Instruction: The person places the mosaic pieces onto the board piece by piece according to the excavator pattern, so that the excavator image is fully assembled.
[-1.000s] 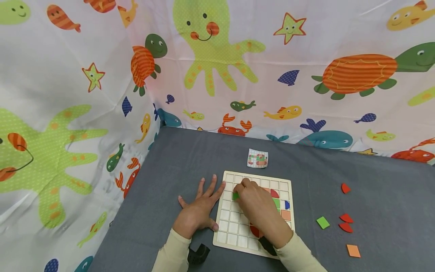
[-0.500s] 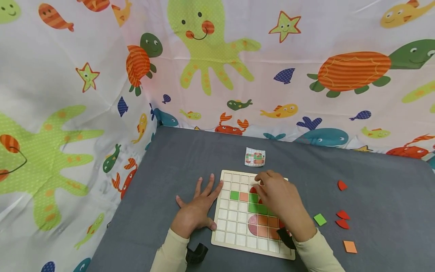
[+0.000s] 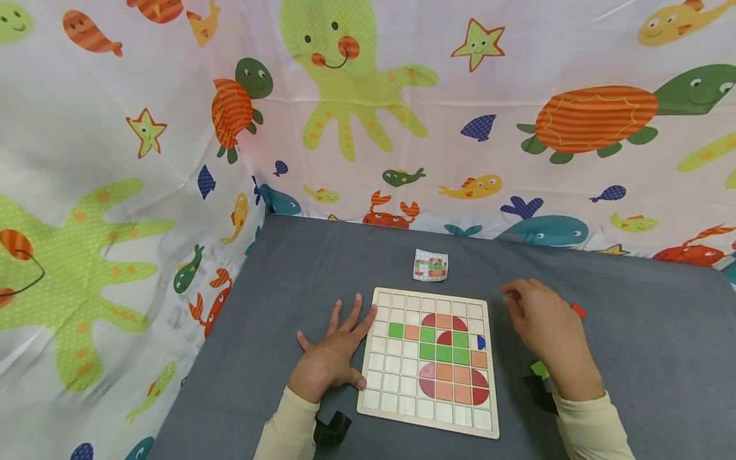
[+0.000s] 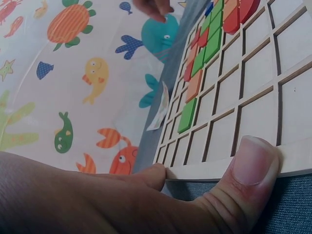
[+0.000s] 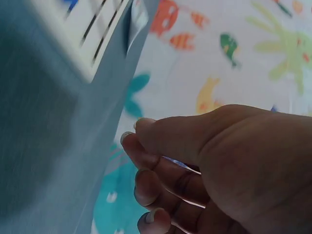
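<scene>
A wooden grid board (image 3: 426, 407) lies on the grey cloth, with green, salmon, red and pink tiles in its cells. One small blue piece (image 3: 481, 343) sits near its right edge. My left hand (image 3: 328, 358) lies spread at the board's left side, its thumb (image 4: 253, 161) on the board's edge in the left wrist view. Right of the board hovers my right hand (image 3: 552, 338), fingers loosely bent. In the right wrist view its thumb (image 5: 170, 134) and index finger come close together with nothing visible between them. Under that hand a green tile (image 3: 539, 369) shows partly.
A small printed card (image 3: 430, 265) with a coloured grid pattern lies behind the board. A red piece (image 3: 577, 310) peeks out beyond my right hand, which hides the cloth beneath it. A curtain with sea animals (image 3: 391, 76) rises behind the table.
My right hand has moved from over the board's tiles to the right, off the board, uncovering the tiles. The left hand stays by the board's left edge.
</scene>
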Available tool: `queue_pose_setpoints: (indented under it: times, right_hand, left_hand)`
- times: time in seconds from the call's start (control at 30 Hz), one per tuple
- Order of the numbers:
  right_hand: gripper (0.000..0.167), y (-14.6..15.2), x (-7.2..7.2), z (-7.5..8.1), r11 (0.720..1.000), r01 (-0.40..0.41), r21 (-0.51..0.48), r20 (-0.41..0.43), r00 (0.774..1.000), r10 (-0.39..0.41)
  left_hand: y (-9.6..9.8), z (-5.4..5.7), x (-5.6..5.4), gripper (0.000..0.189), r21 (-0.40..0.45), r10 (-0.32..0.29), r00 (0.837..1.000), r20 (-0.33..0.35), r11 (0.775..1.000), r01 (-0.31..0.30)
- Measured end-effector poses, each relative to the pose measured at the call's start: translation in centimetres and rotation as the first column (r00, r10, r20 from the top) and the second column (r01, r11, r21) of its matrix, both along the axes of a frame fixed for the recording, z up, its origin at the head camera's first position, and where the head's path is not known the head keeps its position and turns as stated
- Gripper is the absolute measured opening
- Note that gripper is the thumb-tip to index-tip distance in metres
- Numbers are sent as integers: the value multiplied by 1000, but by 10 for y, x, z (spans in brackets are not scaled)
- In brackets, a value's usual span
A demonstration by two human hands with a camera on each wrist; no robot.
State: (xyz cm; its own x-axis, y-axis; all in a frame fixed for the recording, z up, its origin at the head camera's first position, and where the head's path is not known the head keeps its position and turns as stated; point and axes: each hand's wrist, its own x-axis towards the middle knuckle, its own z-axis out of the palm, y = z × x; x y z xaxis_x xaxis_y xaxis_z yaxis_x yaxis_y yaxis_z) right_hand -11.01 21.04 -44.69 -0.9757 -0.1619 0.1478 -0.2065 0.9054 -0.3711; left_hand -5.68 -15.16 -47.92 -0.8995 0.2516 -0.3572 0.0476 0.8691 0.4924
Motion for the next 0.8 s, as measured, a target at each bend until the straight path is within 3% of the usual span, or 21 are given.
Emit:
queue_pose_setpoints:
  times: [0.17, 0.47, 0.8]
  right_hand:
    - [20, 36, -1, -7, 998, 66, 12, 16, 998, -66]
    - [27, 83, 2, -15, 989, 143, 29, 63, 988, -144]
    - [31, 101, 0, -22, 983, 175, 46, 68, 982, -178]
  left_hand:
    - [3, 15, 2, 136, -14, 5, 1000, 24, 1000, -5]
    - [3, 16, 4, 137, -14, 11, 1000, 10, 1000, -11]
    - [4, 15, 3, 137, -17, 9, 1000, 6, 1000, -9]
